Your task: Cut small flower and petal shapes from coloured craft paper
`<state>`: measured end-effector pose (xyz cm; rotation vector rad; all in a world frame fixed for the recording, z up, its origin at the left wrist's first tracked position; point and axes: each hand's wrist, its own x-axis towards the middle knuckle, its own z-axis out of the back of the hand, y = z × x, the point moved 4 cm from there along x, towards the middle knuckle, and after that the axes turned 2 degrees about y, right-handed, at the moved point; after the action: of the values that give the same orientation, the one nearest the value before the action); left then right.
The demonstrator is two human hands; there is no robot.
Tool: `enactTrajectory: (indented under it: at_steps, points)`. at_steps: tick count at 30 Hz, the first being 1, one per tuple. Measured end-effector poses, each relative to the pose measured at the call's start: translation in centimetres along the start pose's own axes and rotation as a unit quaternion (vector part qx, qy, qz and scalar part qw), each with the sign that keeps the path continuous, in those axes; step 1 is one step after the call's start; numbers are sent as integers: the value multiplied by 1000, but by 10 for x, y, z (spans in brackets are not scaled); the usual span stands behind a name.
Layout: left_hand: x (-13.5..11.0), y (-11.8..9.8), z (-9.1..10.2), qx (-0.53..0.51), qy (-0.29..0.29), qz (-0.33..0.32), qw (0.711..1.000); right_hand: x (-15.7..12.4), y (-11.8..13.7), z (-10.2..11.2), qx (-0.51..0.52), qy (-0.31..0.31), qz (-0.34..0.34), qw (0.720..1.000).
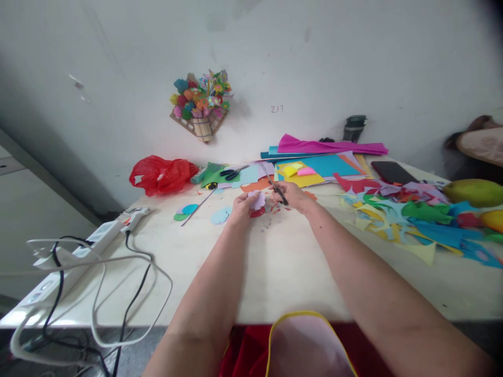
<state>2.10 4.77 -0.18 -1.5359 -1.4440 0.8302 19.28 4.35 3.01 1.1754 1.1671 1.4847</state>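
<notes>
Pinched in my left hand is a small lilac paper flower with a scalloped edge. My right hand grips a pair of scissors by the dark handles, the blades pointing up and away to the left, apart from the flower. Small paper snippets and a red paper piece lie on the table below the hands. To the left of my left hand are pale blue paper circles.
Paper scraps cover the table's right side, near a phone. Coloured sheets lie at the back beside a second pair of scissors. A red plastic bag and a power strip with loose cables are left.
</notes>
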Motion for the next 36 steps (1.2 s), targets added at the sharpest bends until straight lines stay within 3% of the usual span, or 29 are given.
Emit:
enactTrajectory:
  at_steps: [5, 16, 30, 36]
  points:
    - [-3, 1, -5, 51, 46, 11, 998, 1, 5, 0, 47, -9, 35, 998]
    - [-4, 2, -16, 115, 92, 2, 989, -2, 10, 0, 73, -17, 20, 997]
    - [-6, 2, -17, 125, 84, 11, 989, -2, 5, -4, 56, 21, 11, 998]
    - [-5, 1, -11, 69, 64, 9, 996, 0, 5, 0, 74, -6, 7, 997]
